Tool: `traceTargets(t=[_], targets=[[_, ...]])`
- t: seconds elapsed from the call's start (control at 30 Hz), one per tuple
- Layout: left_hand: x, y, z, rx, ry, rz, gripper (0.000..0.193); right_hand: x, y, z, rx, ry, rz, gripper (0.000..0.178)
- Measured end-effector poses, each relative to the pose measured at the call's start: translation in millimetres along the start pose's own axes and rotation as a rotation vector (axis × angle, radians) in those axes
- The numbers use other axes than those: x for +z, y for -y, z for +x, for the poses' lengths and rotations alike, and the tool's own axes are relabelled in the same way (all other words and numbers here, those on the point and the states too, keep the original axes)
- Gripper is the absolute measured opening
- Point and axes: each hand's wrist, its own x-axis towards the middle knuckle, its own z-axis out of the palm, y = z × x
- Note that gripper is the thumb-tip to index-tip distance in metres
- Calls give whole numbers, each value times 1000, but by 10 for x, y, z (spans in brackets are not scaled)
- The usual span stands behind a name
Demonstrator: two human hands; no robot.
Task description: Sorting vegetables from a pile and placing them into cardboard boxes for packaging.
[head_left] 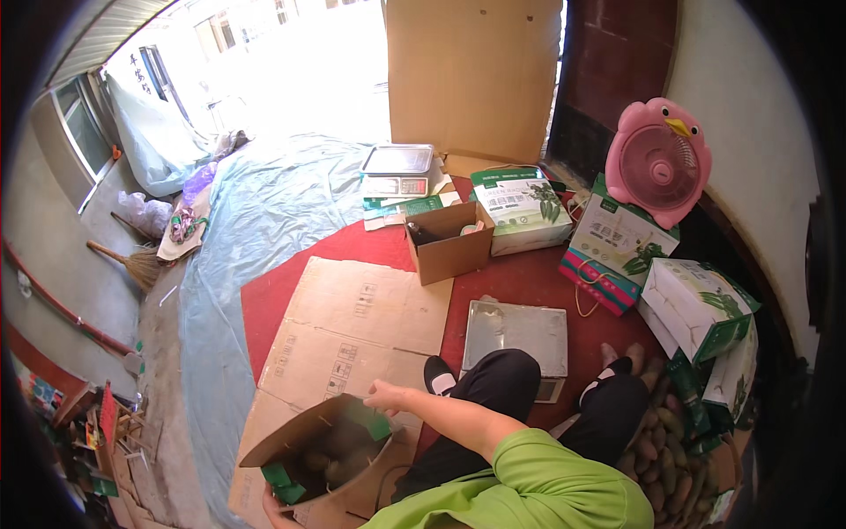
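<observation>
A cardboard box (291,434) with green flaps stands at lower left, tilted, on flattened cardboard. Rounded brownish-green pieces (328,463) lie inside it, blurred and partly in shadow. At the box's far right corner, beside a green flap (379,425), my right hand (384,397) is closed on the edge. Low on the near left side, my left hand (277,511) holds the box by its wall; most of that hand is cut off by the frame or hidden.
A scale (515,339) with a flat metal plate sits before my knees. Elongated brownish produce (665,458) is heaped at right. Green-and-white cartons (701,304) and a pink fan (661,163) stand farther right. An open brown box (451,256) lies ahead; blue plastic sheeting (220,326) covers the left floor.
</observation>
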Motion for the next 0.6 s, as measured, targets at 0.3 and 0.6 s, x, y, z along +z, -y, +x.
traceTargets(t=[0.3, 0.6], targets=[[27, 122, 39, 128, -93, 50, 39, -835, 302, -477, -205, -152, -45, 36], [1233, -616, -16, 337, -71, 369, 34, -2187, -170, -1825, -297, -621, -27, 28]])
